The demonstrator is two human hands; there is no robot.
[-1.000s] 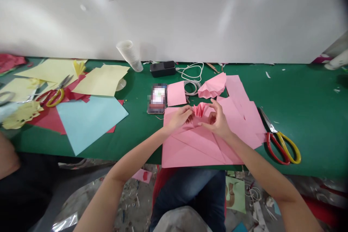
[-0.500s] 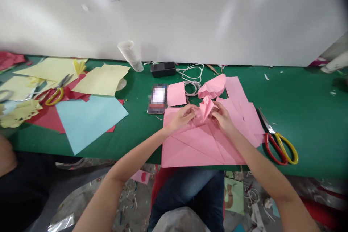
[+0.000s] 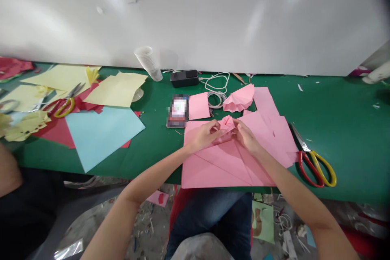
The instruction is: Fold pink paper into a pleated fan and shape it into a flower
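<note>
A small piece of folded pink paper is held between my two hands, above the pink sheets at the table's front edge. My left hand pinches its left side with thumb and fingers. On the other side, my right hand grips its right edge, with some fingertips hidden behind the paper. Just beyond lies a pleated pink paper fan. A pink square rests to the left of it, beside a phone with a lit, blurred screen.
Scissors with red and yellow handles lie right of the pink sheets. A black box with a white cable and stacked cups stand near the white wall. Leftward are blue paper, yellow paper and other scissors. Another person sits far left.
The folded pink paper has tipped and moved slightly lower and to the left. Both hands have shifted with it and keep hold. The view has moved slightly.
</note>
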